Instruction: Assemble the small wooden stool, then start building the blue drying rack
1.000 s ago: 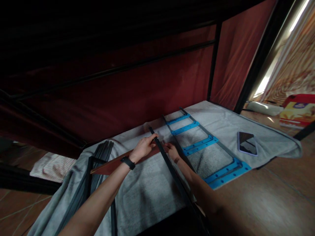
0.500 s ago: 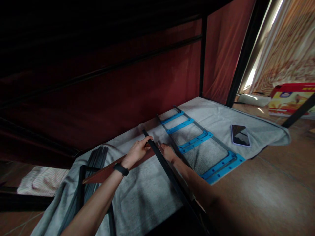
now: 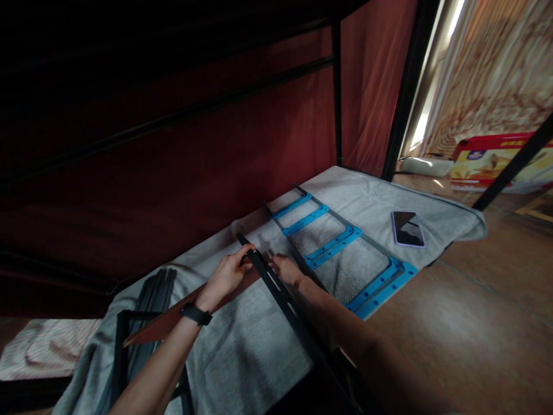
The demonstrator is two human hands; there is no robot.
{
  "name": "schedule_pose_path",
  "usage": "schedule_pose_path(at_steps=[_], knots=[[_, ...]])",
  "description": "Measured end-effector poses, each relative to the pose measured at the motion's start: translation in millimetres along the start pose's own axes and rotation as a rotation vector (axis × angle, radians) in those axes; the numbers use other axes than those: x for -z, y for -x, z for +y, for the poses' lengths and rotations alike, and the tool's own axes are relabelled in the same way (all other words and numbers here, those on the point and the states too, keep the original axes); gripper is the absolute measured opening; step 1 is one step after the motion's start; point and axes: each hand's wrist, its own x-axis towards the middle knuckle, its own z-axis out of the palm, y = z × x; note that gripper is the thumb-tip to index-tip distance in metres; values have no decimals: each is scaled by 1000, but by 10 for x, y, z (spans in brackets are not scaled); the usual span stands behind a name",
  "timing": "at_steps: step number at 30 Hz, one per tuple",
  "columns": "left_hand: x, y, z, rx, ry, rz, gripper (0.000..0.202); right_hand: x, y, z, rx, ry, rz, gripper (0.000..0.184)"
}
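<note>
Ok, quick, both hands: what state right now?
Left hand: closed on the bar.
Right hand: curled beside the bar; whether it holds anything cannot be told.

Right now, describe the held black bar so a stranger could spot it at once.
Find the grey blanket below dark red fabric. Between the dark bundled bars on its left and the blue strips on its right, the black bar slants toward the picture's bottom. Unlike the bundled bars, it is held by the left hand.
</note>
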Motion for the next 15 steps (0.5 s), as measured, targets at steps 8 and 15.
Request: schedule_pose_path(at_steps=[8,15], knots=[[23,-30,77,26,5,-13,43,-106,-10,91,-66,7,38,37],[-28,-79,-11,31,24,-30,44,-247,22,133,-127,-115,138,17]])
